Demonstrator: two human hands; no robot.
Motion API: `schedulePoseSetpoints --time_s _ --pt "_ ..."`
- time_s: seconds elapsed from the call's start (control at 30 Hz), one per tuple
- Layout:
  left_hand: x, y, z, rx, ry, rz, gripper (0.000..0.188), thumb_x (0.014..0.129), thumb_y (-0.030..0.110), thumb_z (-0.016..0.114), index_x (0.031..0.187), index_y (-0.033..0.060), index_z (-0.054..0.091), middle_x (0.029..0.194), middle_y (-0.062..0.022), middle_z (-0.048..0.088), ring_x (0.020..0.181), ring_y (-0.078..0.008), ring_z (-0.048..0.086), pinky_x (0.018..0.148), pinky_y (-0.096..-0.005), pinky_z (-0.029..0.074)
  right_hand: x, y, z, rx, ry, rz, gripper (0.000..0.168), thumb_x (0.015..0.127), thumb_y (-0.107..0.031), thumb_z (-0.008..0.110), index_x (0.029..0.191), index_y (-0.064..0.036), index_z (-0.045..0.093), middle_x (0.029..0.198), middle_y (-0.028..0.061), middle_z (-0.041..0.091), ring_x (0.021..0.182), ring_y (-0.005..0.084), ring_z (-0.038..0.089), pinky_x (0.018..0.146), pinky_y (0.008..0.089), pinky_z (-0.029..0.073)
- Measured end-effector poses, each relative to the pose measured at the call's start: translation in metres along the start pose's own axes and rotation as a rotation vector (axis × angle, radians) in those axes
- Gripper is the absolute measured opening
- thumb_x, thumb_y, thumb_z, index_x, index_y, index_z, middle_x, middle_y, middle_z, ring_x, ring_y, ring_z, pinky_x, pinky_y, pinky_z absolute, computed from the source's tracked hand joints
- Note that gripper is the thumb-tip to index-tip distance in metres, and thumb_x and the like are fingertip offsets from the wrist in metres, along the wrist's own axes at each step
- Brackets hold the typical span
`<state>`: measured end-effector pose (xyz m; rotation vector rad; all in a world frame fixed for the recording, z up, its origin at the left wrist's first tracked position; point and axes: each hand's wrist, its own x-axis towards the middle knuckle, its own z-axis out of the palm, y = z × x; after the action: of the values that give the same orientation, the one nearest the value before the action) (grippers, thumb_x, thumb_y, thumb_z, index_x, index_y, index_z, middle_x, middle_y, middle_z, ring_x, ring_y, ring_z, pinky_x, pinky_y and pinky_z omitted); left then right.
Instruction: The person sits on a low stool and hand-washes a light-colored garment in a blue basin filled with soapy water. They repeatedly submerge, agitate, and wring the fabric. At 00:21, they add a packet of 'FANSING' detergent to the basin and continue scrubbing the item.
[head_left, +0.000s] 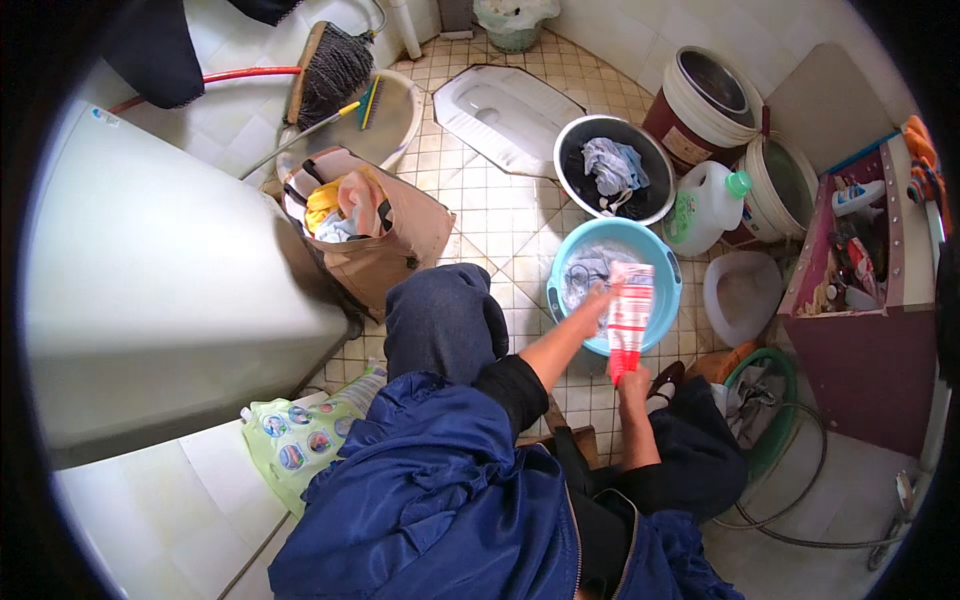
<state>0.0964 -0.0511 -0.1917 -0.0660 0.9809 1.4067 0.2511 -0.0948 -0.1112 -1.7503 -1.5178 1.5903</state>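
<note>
Over a light-blue plastic basin, a red-and-white printed packet is held lengthwise. My right hand grips its red end, just outside the basin's near rim. At the packet's far left edge is my left hand, its blurred fingers on the plastic. Below them, foamy water and grey cloth with dark cord-like parts lie in the basin. A metal basin beyond it contains light-blue and black cloth. Whether anything leaves the packet is not visible.
A brown fabric bag of clothes stands left of a squat toilet. Buckets and a green-capped jug line the right side. A hose and green tub lie near my right leg. A green-white refill pouch rests at left.
</note>
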Motion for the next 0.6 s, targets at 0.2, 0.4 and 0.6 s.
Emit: schedulePoseSetpoints --time_s 0.2,0.4,0.6 --pt "-0.071 -0.034 0.04 0.285 -0.119 0.0 0.025 0.077 0.011 0.056 0.1 0.0005 0.056 0.091 -0.0091 0.061 0.076 -0.0158 0.059 0.067 -0.0284 0.047 0.009 -0.02 -0.005 0.212 0.015 0.081 0.013 0.075 -0.006 0.046 0.08 -0.004 0.058 0.056 0.0017 0.052 0.04 0.0102 0.044 0.035 0.0234 0.028" --pt "-0.064 0.009 0.008 0.845 0.156 0.422 0.026 0.079 0.017 0.047 0.098 0.0018 0.056 0.08 -0.0162 0.062 0.073 -0.0276 0.06 0.065 -0.0362 0.047 0.026 -0.023 0.015 0.037 0.057 -0.183 0.041 0.075 -0.019 0.06 0.109 -0.002 0.044 0.1 0.0116 0.054 0.079 0.0162 0.054 0.054 0.0282 0.045" --pt "-0.138 0.033 0.067 1.257 -0.078 0.561 0.052 0.079 0.019 0.047 0.127 0.0074 0.032 0.107 -0.0242 0.049 0.097 -0.0336 0.049 0.08 -0.0374 0.041 0.013 -0.069 0.015 0.269 0.068 -0.467 0.037 0.08 -0.023 0.059 0.106 0.001 0.048 0.092 0.0081 0.057 0.074 0.0125 0.055 0.059 0.0235 0.044"
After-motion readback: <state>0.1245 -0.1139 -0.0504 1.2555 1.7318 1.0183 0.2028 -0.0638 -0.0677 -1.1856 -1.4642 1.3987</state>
